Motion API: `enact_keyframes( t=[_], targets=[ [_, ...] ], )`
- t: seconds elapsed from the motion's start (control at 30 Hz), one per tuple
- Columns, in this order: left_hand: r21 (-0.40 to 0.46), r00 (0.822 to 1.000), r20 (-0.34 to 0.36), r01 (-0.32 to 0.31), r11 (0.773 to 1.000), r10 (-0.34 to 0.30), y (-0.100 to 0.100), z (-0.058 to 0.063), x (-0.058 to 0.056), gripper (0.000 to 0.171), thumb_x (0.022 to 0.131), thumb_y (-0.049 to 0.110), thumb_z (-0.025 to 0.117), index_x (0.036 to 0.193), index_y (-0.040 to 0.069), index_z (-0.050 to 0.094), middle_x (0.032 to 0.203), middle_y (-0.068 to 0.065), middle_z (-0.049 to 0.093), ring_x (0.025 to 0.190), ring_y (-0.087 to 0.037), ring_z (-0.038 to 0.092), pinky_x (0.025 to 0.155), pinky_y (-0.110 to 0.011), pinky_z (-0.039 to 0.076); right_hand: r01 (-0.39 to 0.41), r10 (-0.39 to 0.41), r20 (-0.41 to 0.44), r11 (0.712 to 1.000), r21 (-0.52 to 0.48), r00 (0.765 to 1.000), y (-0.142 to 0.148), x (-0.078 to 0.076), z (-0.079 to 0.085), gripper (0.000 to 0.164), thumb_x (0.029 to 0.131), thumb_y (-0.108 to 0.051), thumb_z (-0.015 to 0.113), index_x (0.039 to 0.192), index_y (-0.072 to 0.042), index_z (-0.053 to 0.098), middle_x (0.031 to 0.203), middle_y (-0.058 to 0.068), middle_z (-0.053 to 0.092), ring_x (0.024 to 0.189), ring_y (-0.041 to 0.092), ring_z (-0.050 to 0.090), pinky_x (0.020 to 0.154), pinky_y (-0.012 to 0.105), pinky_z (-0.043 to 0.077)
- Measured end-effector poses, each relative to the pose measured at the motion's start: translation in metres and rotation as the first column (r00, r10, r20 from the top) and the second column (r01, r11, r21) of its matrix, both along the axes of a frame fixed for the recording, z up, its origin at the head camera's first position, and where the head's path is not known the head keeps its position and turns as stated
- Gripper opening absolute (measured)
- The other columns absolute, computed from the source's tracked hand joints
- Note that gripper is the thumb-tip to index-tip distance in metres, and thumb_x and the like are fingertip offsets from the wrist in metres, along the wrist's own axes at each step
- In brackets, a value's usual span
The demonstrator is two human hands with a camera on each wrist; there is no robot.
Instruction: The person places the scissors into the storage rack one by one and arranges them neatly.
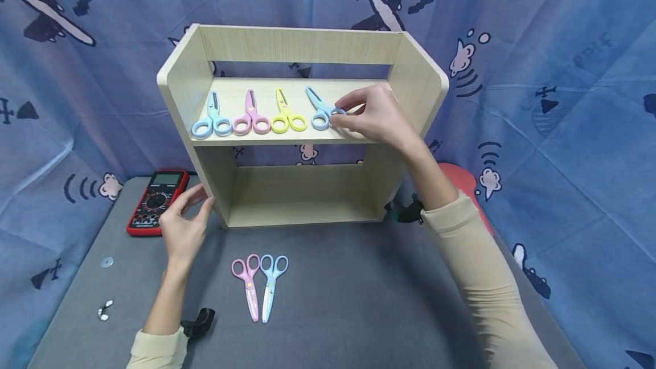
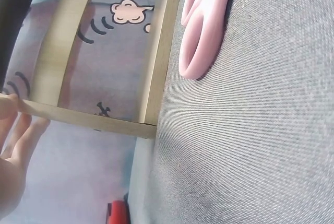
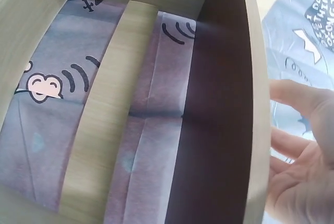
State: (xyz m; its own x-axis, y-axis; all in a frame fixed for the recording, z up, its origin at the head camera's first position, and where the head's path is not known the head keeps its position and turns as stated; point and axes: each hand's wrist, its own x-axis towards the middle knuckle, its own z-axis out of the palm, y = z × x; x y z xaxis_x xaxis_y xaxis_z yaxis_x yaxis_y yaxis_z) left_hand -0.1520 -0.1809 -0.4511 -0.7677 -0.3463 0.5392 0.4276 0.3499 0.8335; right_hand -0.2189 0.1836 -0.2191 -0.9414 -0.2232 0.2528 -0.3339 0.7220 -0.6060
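On the upper board of a pale wooden shelf (image 1: 307, 140), my right hand (image 1: 376, 115) pinches one handle loop of light-blue scissors (image 1: 319, 108). To their left lie yellow scissors (image 1: 287, 114), pink scissors (image 1: 250, 113) and another blue pair (image 1: 212, 118), blades pointing back. In the right wrist view the right hand (image 3: 302, 156) shows beyond the board's edge, which hides the scissors. My left hand (image 1: 185, 224) touches the shelf's left side panel near the bottom with its fingertips; the left wrist view shows these fingers (image 2: 31, 138) against the panel.
On the grey table in front of the shelf lie pink scissors (image 1: 249, 286) and blue scissors (image 1: 272, 286), blades toward me. A red multimeter (image 1: 156, 203) lies left of the shelf. A red rounded thing (image 1: 458, 178) is partly hidden at right. A patterned blue curtain (image 1: 538, 101) hangs behind.
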Motion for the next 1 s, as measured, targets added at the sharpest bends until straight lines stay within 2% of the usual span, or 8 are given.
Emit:
enact_keyframes(
  t=[0.3,0.77,1.0],
  targets=[
    [-0.024,1.000,0.019,-0.006,1.000,0.007,-0.001,0.001,0.001,0.036,0.090,-0.008,0.083,0.125,-0.003,0.078,0.115,-0.026,0.081,0.098,0.011,0.071,0.080,-0.001,0.054,0.023,-0.023,0.000,0.999,0.049,1.000,-0.011,0.007,0.004,0.039,0.088,-0.027,0.089,0.117,-0.002,0.082,0.114,0.016,0.083,0.103,0.027,0.079,0.075,0.019,0.052],
    [-0.035,0.999,0.029,-0.019,0.999,0.020,-0.002,0.000,0.001,0.037,0.090,-0.009,0.083,0.126,-0.003,0.078,0.116,-0.026,0.081,0.098,0.013,0.070,0.082,-0.001,0.054,0.013,-0.015,0.022,0.997,0.076,1.000,-0.010,0.012,0.002,0.041,0.088,-0.030,0.090,0.117,-0.002,0.082,0.115,0.016,0.081,0.100,0.028,0.077,0.071,0.019,0.053],
    [-0.033,0.999,0.033,-0.010,0.999,0.011,-0.001,0.000,0.002,0.037,0.090,-0.007,0.083,0.126,-0.001,0.078,0.116,-0.024,0.081,0.098,0.013,0.070,0.081,-0.001,0.054,0.014,-0.015,0.016,0.998,0.063,1.000,-0.010,0.013,0.002,0.047,0.089,-0.031,0.090,0.123,-0.001,0.080,0.121,0.017,0.081,0.104,0.032,0.079,0.085,0.037,0.064]
  ],
)
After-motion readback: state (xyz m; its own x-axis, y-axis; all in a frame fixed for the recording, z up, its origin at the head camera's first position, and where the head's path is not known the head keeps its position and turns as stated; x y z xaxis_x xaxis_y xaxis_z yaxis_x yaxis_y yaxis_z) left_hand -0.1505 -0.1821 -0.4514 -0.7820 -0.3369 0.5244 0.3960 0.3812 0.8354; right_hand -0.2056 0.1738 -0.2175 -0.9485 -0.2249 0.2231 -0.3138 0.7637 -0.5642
